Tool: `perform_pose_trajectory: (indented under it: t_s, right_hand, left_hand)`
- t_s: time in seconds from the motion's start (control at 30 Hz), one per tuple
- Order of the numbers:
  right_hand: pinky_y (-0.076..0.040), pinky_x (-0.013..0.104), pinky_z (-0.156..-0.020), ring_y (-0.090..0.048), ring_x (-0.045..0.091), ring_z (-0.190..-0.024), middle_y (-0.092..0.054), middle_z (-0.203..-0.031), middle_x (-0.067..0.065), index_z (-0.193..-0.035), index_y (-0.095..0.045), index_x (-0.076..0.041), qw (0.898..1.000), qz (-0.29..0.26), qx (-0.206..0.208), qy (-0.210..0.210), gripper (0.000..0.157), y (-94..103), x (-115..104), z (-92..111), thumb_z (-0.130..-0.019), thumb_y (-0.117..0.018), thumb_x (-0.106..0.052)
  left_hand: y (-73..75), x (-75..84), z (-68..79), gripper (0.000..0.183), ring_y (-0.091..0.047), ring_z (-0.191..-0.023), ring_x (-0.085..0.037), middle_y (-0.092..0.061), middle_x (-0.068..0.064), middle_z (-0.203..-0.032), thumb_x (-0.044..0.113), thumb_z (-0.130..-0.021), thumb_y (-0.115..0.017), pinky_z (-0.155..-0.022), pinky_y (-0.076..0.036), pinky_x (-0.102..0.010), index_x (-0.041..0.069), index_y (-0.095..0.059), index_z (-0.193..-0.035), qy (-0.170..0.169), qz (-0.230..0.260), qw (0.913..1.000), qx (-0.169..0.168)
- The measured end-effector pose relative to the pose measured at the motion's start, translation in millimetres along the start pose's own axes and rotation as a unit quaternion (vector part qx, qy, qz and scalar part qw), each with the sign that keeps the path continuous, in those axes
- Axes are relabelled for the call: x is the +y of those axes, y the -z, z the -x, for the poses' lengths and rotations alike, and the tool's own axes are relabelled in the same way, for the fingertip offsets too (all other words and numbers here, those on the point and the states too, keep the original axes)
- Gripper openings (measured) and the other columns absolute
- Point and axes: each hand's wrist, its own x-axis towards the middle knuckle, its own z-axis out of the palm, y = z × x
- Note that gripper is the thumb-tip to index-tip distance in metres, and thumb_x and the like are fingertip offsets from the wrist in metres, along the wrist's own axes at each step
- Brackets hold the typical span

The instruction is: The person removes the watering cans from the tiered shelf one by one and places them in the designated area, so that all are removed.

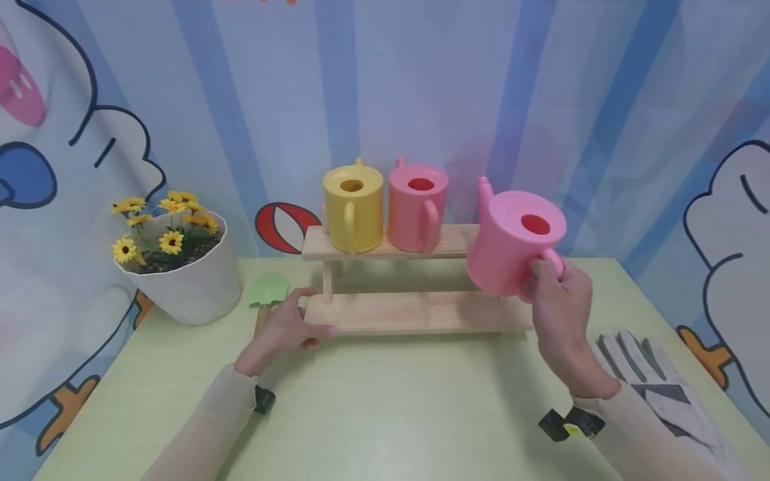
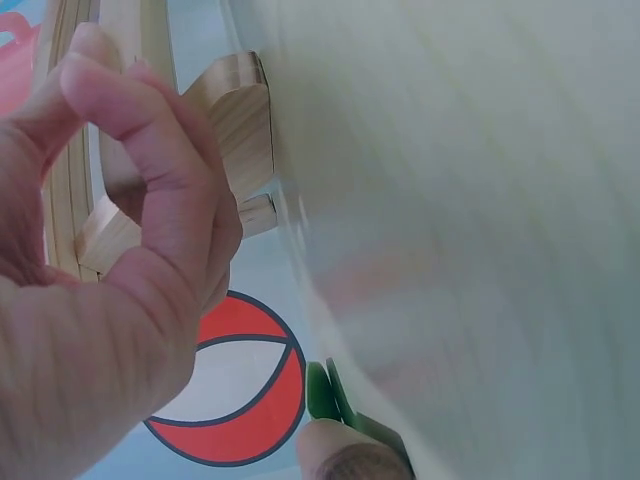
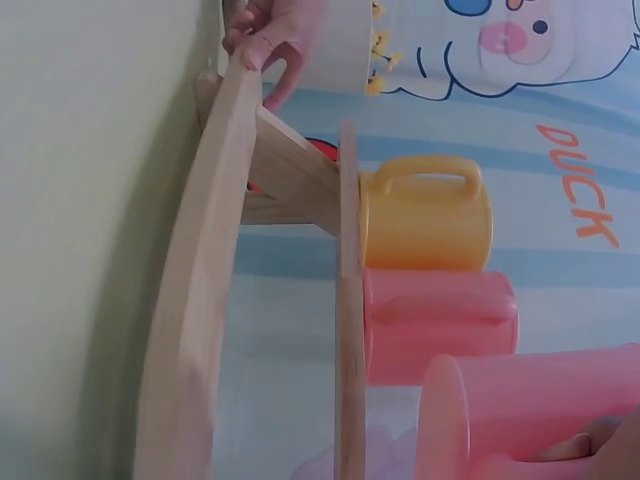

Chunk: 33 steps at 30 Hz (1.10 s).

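Observation:
A wooden two-tier stand runs along the back of the table. At its left end my left hand grips the lower board, thumb along the front edge; the left wrist view shows those fingers bent at the wood. With my right hand I hold a light pink watering can by its handle, slightly tilted, in front of the upper board's right end. On that upper board stand a yellow watering can and a darker pink watering can, side by side, handles facing me.
Left of the stand is a white pot of yellow flowers. A green hand shovel with a wooden handle lies beside my left hand. Grey-white work gloves lie by my right forearm. A printed cloth hangs behind the table.

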Motion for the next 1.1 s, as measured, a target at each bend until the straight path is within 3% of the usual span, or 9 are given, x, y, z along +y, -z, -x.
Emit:
perform_pose_trajectory:
  t_s: [0.23,0.47,0.63,1.1]
  right_hand:
    - [-0.051,0.024,-0.067,-0.051,0.018,-0.065,-0.04,-0.06,0.0,-0.073,-0.045,-0.003,1.0,-0.008,-0.005,-0.002,0.041,10.9,8,18,-0.11,-0.05,-0.021]
    - [-0.054,0.022,-0.072,-0.064,0.015,-0.075,-0.037,-0.06,0.0,-0.074,-0.042,-0.001,1.0,-0.005,-0.012,-0.019,0.042,20.0,15,33,-0.111,-0.048,-0.02]
    - [-0.056,0.021,-0.073,-0.059,0.017,-0.075,-0.04,-0.061,0.0,-0.076,-0.044,-0.001,0.999,0.004,-0.011,-0.037,0.04,25.0,20,43,-0.111,-0.047,-0.019]
    - [-0.06,0.014,-0.078,-0.066,0.004,-0.081,-0.059,-0.069,-0.005,-0.077,-0.05,-0.004,0.993,0.063,-0.009,-0.095,0.039,36.7,39,59,-0.112,-0.045,-0.02]
  left_hand:
    - [-0.7,-1.1,-1.8,0.096,-0.062,-0.068,-0.018,-0.067,-0.006,-0.082,0.031,-0.092,-0.09,-0.081,-0.046,-0.036,0.01,-0.032,-0.165,0.01,-0.01,0.9999,0.001]
    - [-1.3,-2.1,-2.9,0.096,-0.063,-0.069,-0.018,-0.068,-0.007,-0.085,0.031,-0.091,-0.091,-0.081,-0.047,-0.036,0.011,-0.032,-0.165,0.013,-0.009,0.9999,0.003]
    - [-0.1,0.5,-1.5,0.095,-0.063,-0.068,-0.017,-0.068,-0.008,-0.085,0.028,-0.092,-0.09,-0.075,-0.048,-0.032,0.009,-0.032,-0.164,0.004,0.0,1.0,0.0]
    - [0.1,4.1,-1.3,0.095,-0.062,-0.068,-0.017,-0.068,-0.007,-0.084,0.026,-0.094,-0.089,-0.074,-0.047,-0.031,0.008,-0.029,-0.165,0.013,-0.007,0.9999,-0.007]
